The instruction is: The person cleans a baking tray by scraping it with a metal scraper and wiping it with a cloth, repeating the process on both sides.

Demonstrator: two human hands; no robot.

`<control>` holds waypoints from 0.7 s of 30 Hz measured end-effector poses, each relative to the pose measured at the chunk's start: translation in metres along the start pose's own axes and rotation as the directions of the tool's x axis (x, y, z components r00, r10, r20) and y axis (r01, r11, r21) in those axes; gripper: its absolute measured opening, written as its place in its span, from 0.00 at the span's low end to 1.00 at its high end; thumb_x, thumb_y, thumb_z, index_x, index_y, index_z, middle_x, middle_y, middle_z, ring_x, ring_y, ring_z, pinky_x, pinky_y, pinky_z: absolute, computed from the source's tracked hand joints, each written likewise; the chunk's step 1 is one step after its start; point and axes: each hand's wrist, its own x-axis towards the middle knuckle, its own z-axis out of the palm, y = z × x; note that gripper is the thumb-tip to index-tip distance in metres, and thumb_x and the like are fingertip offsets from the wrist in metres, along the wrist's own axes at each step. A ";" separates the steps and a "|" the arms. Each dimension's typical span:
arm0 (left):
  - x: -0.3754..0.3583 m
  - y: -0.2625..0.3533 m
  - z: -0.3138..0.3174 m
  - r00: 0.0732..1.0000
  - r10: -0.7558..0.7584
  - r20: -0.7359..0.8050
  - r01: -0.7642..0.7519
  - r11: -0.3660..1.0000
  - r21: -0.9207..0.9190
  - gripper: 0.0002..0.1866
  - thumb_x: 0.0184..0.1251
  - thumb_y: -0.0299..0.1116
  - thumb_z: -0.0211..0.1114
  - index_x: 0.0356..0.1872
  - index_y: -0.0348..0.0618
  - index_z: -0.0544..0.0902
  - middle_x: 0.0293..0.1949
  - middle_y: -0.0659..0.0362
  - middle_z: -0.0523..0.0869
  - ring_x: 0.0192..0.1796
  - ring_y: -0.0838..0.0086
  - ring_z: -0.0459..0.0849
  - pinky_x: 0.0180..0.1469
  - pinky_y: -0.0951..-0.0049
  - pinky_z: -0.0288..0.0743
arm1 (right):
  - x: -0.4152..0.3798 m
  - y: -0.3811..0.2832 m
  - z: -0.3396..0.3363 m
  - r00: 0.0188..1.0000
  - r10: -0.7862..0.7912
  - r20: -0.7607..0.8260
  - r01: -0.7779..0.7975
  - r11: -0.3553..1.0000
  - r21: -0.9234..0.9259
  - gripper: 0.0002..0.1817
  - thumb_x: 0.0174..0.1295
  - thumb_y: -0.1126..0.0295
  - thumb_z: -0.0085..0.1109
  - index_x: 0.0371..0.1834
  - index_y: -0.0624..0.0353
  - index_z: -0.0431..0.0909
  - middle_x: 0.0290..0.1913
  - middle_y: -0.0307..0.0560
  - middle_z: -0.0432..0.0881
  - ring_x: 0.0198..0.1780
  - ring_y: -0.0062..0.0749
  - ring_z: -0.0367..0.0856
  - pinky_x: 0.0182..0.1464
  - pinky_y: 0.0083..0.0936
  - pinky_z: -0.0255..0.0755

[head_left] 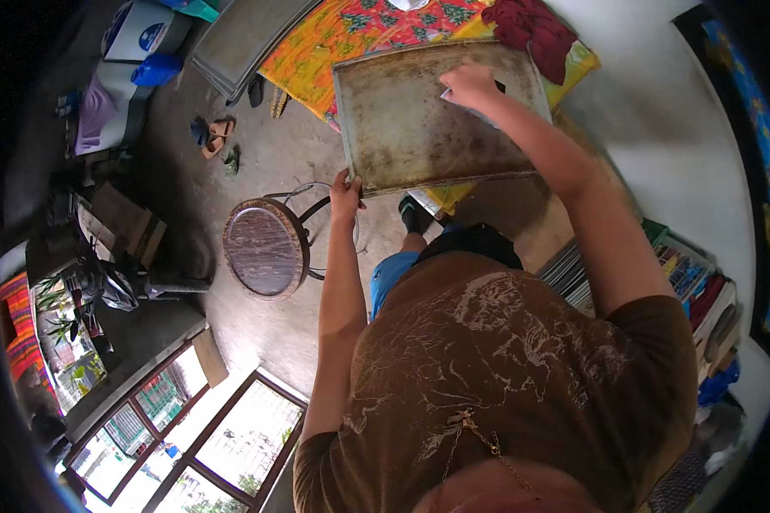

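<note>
Gripping a stained rectangular tray (428,128) by its near left corner with the left hand (346,198), thumb and fingers closed around the rim. Pressing close over the same tray, toward its far right part, with the right hand (470,84), fingers curled shut around a thin item (447,94), pale at one edge and mostly hidden by the hand. Marked across the grey surface with brown blotches, heaviest along the far and near edges. Placed in front of the body, overlapping a yellow and red patterned cloth (385,24), visible beyond the far rim and again below the near one. Bunched just beside the far right corner, a dark red cloth (535,34). To the left of the left forearm, on the floor, a round stool (267,248) with a worn top and dark rim. Farther left, a pair of brown sandals (218,137). At far left, a stack of flat panels (241,43), close to the patterned cloth. On the near right, beside the right upper arm, a crate (680,261) packed with small items.
</note>
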 end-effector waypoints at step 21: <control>-0.004 0.002 0.008 0.998 -0.005 -0.069 0.002 0.999 -0.039 0.22 0.69 0.29 0.60 0.62 0.34 0.72 0.26 0.59 0.81 0.18 0.78 0.75 0.13 0.76 0.67 | 0.077 0.015 0.003 0.978 0.128 -0.167 -0.126 0.992 0.021 0.15 0.56 0.59 0.66 0.48 0.39 0.84 0.45 0.43 0.85 0.57 0.42 0.78 0.47 0.43 0.78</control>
